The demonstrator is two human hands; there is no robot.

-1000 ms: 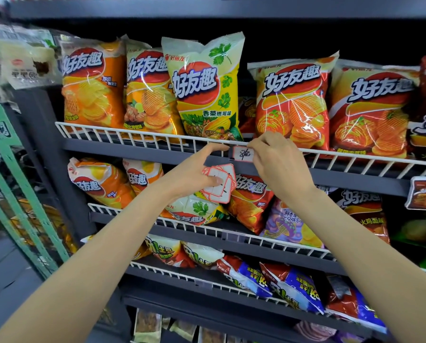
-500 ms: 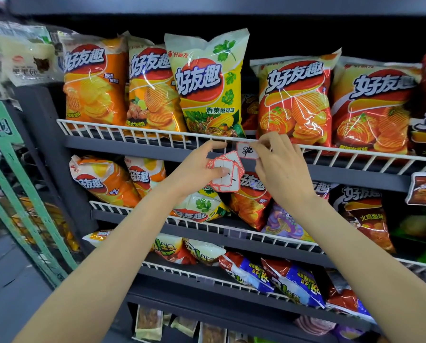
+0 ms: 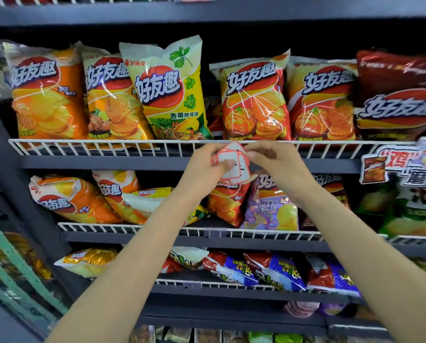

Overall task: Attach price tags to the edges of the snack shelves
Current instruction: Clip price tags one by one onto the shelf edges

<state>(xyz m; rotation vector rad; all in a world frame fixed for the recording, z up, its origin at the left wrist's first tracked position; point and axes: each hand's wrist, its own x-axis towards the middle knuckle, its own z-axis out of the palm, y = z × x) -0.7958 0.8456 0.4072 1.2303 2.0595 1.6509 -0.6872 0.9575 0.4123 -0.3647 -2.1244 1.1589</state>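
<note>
At the front edge of the upper snack shelf, the left hand grips a small fanned stack of red-bordered price tags, thumb pressed across the face of the top tag and fingers curled behind the stack. Just beside it, the right hand has its fingertips closed in a pinch at the stack's upper right corner; whether they hold a single tag or only touch the stack is blurred. Both hands sit in front of the white wire rail that runs along that shelf, level with it.

Behind the rail stand upright chip bags: an orange bag at the left, a yellow bag with green leaves near the middle, two red-orange ones to the right, and a dark red bag at the far right. A printed promotional sign hangs from the shelf edge at the right. Below, a second shelf holds bags lying tilted, among them a purple one under the right wrist. A third shelf lower down carries blue and red bags. A green metal frame stands at the far left.
</note>
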